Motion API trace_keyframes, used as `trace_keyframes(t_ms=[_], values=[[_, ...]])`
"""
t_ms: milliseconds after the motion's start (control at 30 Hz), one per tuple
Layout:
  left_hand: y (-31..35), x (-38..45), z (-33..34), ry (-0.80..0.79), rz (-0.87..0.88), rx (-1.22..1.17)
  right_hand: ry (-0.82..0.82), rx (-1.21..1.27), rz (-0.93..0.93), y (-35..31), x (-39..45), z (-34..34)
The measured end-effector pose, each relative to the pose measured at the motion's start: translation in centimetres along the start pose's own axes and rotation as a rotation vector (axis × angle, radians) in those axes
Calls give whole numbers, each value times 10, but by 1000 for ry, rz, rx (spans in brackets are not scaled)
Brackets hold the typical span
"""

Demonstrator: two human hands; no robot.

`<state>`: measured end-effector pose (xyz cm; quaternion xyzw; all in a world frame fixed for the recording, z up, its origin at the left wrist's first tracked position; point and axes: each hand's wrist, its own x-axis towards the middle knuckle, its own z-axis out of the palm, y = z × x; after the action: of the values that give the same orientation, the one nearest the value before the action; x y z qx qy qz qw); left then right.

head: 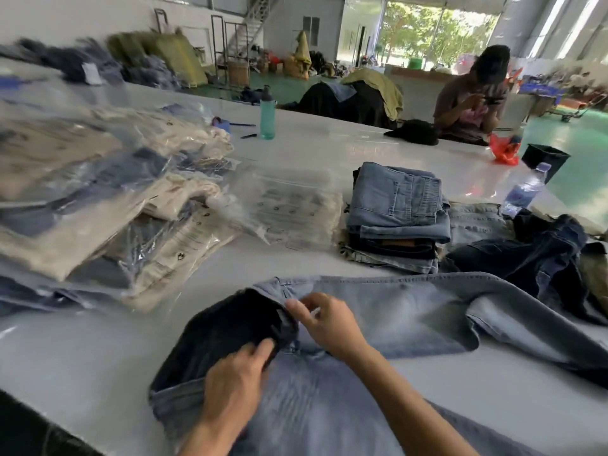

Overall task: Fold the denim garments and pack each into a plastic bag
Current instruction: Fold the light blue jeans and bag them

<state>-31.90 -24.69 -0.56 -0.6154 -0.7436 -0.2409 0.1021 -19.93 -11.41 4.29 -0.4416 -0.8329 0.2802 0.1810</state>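
Note:
A pair of light blue jeans (388, 311) lies spread on the white table (82, 363) in front of me, waist end to the left with its dark inside turned out. My left hand (235, 381) grips the dark waistband edge. My right hand (324, 322) pinches the waistband near the fly. An empty plastic bag (286, 205) lies flat beyond the jeans. A stack of folded denim (398, 218) stands to the right of that bag. Bagged garments (98, 205) are piled at the left.
Loose dark jeans (533, 255) lie crumpled at the right beside a water bottle (524, 190). A teal bottle (267, 115) stands farther back. A black bin (544, 159) and red bag (501, 149) sit near a seated person (470, 97) across the table.

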Motion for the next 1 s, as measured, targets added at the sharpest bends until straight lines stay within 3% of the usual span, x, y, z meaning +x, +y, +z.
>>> trace_keyframes(t_ms=[67, 167, 267, 333, 400, 500, 567, 633, 733, 833, 900, 1000], values=[[6, -3, 9, -84, 46, 66, -136, -84, 22, -28, 19, 24], [4, -5, 8, -37, 82, 69, -212, -455, -12, -50, 40, 52], [-23, -10, -12, -26, -59, -20, -248, -496, 35, -56, 58, 48], [-55, -18, -33, -95, -162, 66, -262, -255, 167, -58, 70, 25], [-82, -32, -50, -103, -209, 40, -182, 140, 337, -60, 78, -4], [-105, -51, -61, 6, -348, -394, -14, 847, 450, -73, 101, -18], [-114, -57, -53, 66, -471, -565, 32, 1065, 452, -88, 118, 1], [-124, -57, -41, -47, -598, -454, -51, 891, 360, -100, 125, 37], [-131, -54, -25, -307, -731, -84, -312, 252, 110, -97, 111, 96], [-131, -56, -17, -250, -739, 16, -348, -148, -95, -75, 85, 128], [-131, -58, -15, -208, -755, 60, -379, -324, -118, -55, 72, 139], [-135, -58, -13, -214, -807, -68, -414, -377, -96, -36, 64, 143]])
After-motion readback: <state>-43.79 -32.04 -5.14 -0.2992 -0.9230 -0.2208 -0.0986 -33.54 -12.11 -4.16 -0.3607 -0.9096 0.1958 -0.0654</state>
